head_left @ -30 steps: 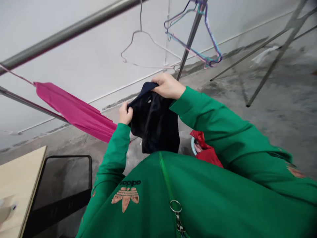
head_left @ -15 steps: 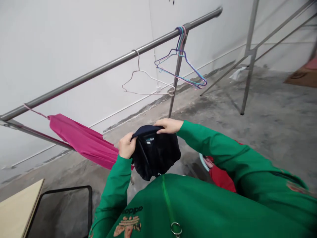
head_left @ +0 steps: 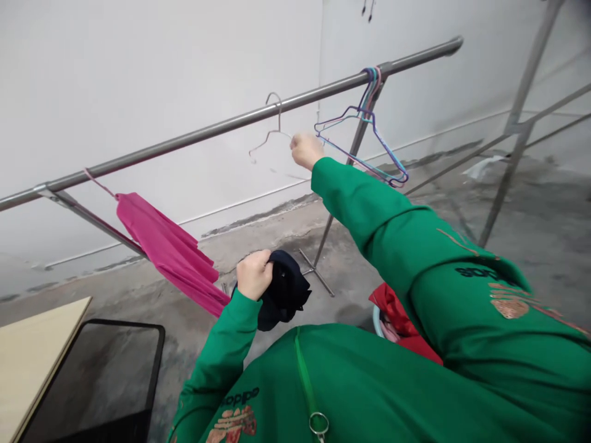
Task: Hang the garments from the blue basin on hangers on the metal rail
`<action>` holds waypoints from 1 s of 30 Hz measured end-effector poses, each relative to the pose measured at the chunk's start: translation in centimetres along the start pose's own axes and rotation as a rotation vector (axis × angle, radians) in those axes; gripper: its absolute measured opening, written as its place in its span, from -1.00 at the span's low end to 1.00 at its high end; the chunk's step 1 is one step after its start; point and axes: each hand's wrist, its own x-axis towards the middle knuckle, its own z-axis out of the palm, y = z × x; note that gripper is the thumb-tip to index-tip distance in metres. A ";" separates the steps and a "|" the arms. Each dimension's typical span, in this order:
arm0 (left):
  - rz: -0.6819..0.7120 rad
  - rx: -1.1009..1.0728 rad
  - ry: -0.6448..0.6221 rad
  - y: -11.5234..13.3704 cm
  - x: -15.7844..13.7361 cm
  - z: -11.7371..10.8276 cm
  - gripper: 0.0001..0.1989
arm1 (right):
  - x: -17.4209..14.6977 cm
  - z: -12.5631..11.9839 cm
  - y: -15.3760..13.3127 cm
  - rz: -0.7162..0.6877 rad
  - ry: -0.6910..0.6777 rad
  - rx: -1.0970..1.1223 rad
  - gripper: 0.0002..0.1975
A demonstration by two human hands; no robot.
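In my left hand [head_left: 254, 275] a dark navy garment [head_left: 285, 295] is bunched, gripped at its collar and hanging down in front of me. Farther up, my right hand [head_left: 306, 151] is closed on the shoulder of a pale wire hanger [head_left: 277, 126]. The hanger's hook sits tilted at the grey metal rail [head_left: 207, 131], lifted a little above it. My hand covers the hanger's right side. Purple, blue and pink hangers [head_left: 364, 144] hang from the rail just right of that hand.
A magenta garment [head_left: 161, 243] hangs on the rail at the left. Red clothing [head_left: 401, 326] fills a light basin [head_left: 377, 321] under my right arm. A black-edged panel [head_left: 99, 369] and a pale wooden board [head_left: 37, 357] stand lower left. Another metal frame [head_left: 517, 123] stands at right.
My right hand has let go of the dark garment and moved up to grasp the pale hanger. The garment now hangs from my left hand alone, and the hanger's hook has risen.
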 end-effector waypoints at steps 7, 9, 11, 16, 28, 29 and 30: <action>-0.165 0.012 -0.010 -0.8 0.8 -0.1 -0.85 | -2.8 -2.0 3.3 -0.135 0.053 0.159 -0.80; -0.200 0.019 -0.008 -1.0 1.5 -0.4 -0.87 | -5.8 -1.7 5.9 -0.152 0.050 0.244 -0.84; -0.227 0.023 -0.014 -1.2 2.4 -0.7 -0.88 | -9.2 -1.2 8.4 -0.139 0.027 0.458 -0.80; -0.250 0.011 -0.037 -1.3 5.3 -1.6 -0.88 | -15.3 -1.2 11.9 0.030 -0.133 0.887 -0.59; -0.135 -0.065 -0.045 1.0 8.7 -2.7 -0.90 | -20.2 -3.2 12.8 -0.234 -0.589 0.998 -0.77; -0.113 -0.076 -0.045 1.4 8.9 -2.7 -0.90 | -20.5 -2.0 11.6 -0.291 -0.653 0.932 -0.76; -0.093 -0.088 -0.044 1.8 9.1 -2.8 -0.90 | -20.8 -0.6 10.4 -0.341 -0.687 0.857 -0.74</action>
